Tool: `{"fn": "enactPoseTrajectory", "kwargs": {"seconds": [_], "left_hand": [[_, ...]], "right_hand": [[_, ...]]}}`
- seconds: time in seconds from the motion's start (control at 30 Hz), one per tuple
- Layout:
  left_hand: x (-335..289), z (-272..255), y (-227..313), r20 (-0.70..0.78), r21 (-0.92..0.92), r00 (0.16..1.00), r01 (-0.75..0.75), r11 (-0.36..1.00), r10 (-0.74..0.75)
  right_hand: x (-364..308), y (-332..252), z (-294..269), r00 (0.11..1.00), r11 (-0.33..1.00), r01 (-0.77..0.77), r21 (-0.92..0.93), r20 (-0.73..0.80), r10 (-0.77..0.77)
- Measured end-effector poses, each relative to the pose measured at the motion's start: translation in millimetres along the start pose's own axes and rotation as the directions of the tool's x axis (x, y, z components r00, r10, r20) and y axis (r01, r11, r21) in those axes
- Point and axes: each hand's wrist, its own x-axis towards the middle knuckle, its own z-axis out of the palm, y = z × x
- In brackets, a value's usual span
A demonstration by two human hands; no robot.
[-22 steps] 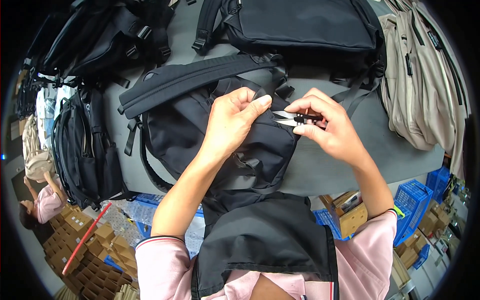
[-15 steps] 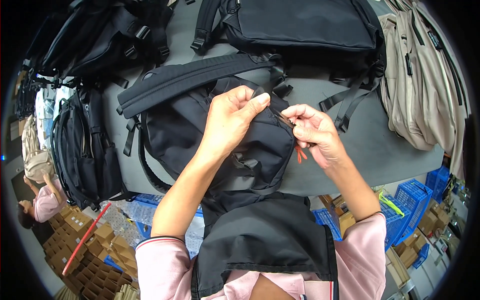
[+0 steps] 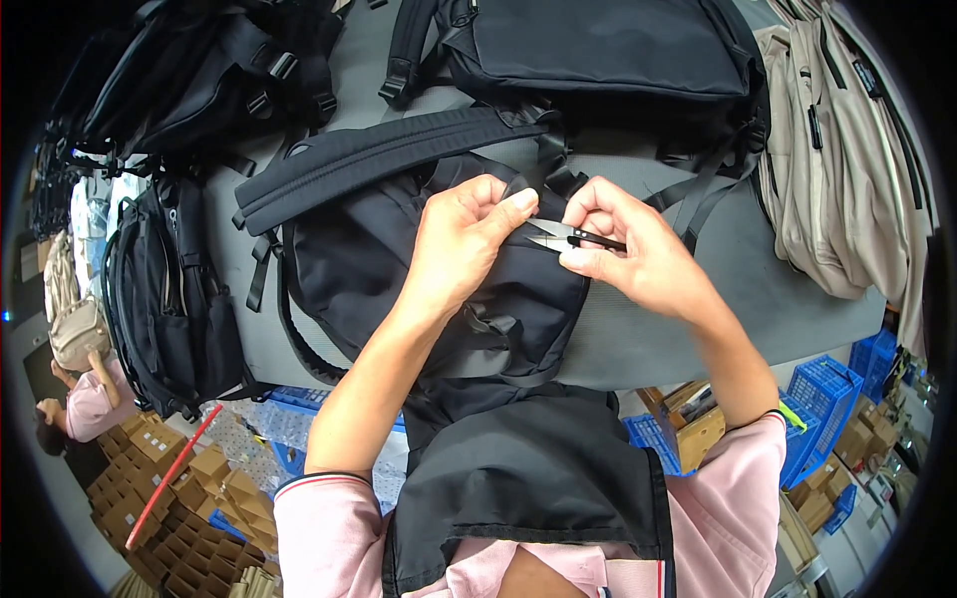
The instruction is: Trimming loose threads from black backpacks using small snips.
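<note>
A black backpack [image 3: 349,269] lies on the grey table in front of me, its padded shoulder strap [image 3: 389,154] across the far side. My left hand [image 3: 459,234] pinches a piece of black webbing [image 3: 525,185] at the backpack's upper right part. In my right hand [image 3: 638,249] is a pair of small thread snips [image 3: 573,238] with black handles. Their silver blades are apart and point left, close to my left thumb and the backpack's fabric. Whether the blades touch a thread is too small to tell.
Another black backpack [image 3: 608,50] lies at the far side of the table [image 3: 688,339]. More black bags [image 3: 179,289] stand on the left, beige backpacks [image 3: 837,159] on the right. Blue crates [image 3: 822,399] and cardboard boxes [image 3: 159,439] are below. Another person [image 3: 95,399] works at far left.
My right hand has turned and moved slightly up, bringing the snips' blades leftward toward my left hand. The orange-red cord below my right hand no longer shows. My left hand stays nearly still.
</note>
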Motion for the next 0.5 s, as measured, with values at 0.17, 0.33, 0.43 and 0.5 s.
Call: {"fn": "enactPoseTrajectory", "kwargs": {"seconds": [0.17, 0.33, 0.43, 0.5], "left_hand": [[2.6, -2.2, -6.1, 0.004, -0.075, 1.000, -0.008, 0.997, 0.008], [1.4, -1.0, -5.1, -0.023, -0.088, 1.000, -0.009, 0.996, 0.007], [1.7, -2.0, -3.9, -0.024, -0.066, 1.000, -0.011, 0.998, 0.009], [1.8, -2.0, -3.3, -0.014, -0.061, 1.000, -0.010, 0.998, 0.009]], "right_hand": [[-4.4, 22.8, 26.9, 0.985, 0.709, 0.110, 0.697, -0.171, 0.015], [-11.9, 22.3, 25.8, 0.938, 0.822, 0.247, 0.514, -0.340, -0.069], [-24.6, 16.7, 13.0, 0.917, 0.977, 0.206, 0.064, -0.362, -0.170], [-30.2, 4.3, -1.2, 0.903, 0.852, 0.212, -0.478, -0.238, -0.358]]}}
